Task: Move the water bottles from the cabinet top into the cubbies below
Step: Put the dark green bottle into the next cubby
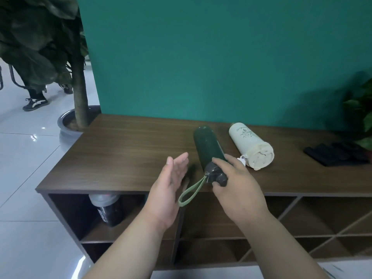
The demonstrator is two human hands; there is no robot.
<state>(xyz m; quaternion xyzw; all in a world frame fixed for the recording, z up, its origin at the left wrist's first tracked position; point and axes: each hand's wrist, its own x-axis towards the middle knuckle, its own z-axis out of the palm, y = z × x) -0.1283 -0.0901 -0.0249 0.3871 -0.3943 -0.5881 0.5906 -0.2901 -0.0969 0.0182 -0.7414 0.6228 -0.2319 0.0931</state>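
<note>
A dark green bottle [207, 147] lies on its side on the wooden cabinet top [124, 150], cap toward me, with a light green loop strap [190, 193] hanging over the front edge. My right hand [237, 186] grips it at the cap end. My left hand [169, 190] hovers just left of the bottle, palm open, holding nothing. A cream bottle [250, 144] lies on its side to the right of the green one. A black bottle with a grey lid [109, 210] stands in the top left cubby [66, 214].
A black cloth [336, 156] lies on the cabinet top at the right, beside a leafy plant [362, 109]. A potted tree [78, 93] stands on the floor by the cabinet's left end. A person's feet [35, 102] show at the far left. Diagonal-slat cubbies [314, 224] fill the right side.
</note>
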